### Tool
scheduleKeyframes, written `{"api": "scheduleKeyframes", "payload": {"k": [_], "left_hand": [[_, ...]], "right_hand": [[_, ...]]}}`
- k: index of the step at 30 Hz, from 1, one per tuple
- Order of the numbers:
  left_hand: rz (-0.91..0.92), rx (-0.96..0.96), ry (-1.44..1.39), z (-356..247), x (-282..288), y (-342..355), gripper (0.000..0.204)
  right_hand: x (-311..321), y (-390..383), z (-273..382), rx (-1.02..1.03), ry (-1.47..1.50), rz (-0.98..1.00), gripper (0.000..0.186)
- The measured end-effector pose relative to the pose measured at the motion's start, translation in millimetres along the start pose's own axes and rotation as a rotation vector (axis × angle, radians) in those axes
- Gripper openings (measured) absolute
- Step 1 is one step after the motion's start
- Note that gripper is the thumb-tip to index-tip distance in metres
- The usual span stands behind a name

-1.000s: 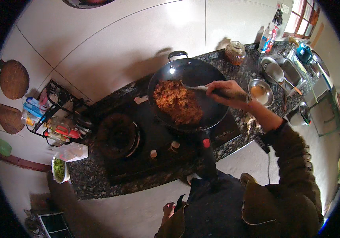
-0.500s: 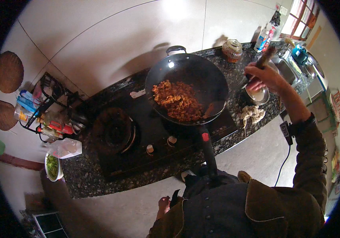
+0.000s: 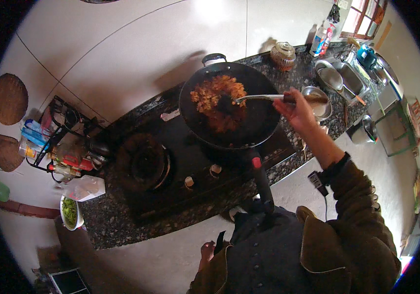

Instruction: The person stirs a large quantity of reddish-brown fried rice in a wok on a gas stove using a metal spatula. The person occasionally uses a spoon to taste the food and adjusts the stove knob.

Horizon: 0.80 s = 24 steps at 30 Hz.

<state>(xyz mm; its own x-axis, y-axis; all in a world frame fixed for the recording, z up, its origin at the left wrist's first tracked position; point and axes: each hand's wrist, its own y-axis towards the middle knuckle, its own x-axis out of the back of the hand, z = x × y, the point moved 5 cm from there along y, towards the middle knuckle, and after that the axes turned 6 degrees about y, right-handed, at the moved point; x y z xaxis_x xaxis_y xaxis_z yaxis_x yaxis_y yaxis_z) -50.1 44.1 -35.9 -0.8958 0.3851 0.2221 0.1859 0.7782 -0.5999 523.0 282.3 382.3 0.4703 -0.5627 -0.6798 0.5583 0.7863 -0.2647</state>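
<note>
My right hand is closed round the wooden handle of a wok spatula. The spatula's metal shaft reaches left over the black wok, and its tip meets the orange-brown minced food, so the head's shape is hard to make out. A darker gap shows in the middle of the food. The wok's long handle points toward my body, with no hand on it. Down at my left side hangs my left hand, away from the counter; its fingers are mostly hidden.
A metal bowl with pale contents stands right of the wok, beneath my right hand. A glass jar is behind it, and the sink lies farther right. Left are a second burner, a bottle rack and a bowl of chopped greens.
My right hand has come left from over the metal bowl, bringing the spatula into the wok. The food has been pushed toward the wok's far side. My left hand stays low.
</note>
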Motion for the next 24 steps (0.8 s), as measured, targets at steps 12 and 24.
{"api": "scheduleKeyframes", "payload": {"k": [12,24], "left_hand": [[-0.056,0.237,-0.102,30.1,-3.5,16.3,0.025],[0.115,0.014,0.064,20.8,12.8,10.0,0.026]], "right_hand": [[-34.9,-60.2,93.1,0.041,-0.997,0.193,0.027],[-36.3,-25.3,-37.2,0.405,-0.912,0.461,0.009]]}}
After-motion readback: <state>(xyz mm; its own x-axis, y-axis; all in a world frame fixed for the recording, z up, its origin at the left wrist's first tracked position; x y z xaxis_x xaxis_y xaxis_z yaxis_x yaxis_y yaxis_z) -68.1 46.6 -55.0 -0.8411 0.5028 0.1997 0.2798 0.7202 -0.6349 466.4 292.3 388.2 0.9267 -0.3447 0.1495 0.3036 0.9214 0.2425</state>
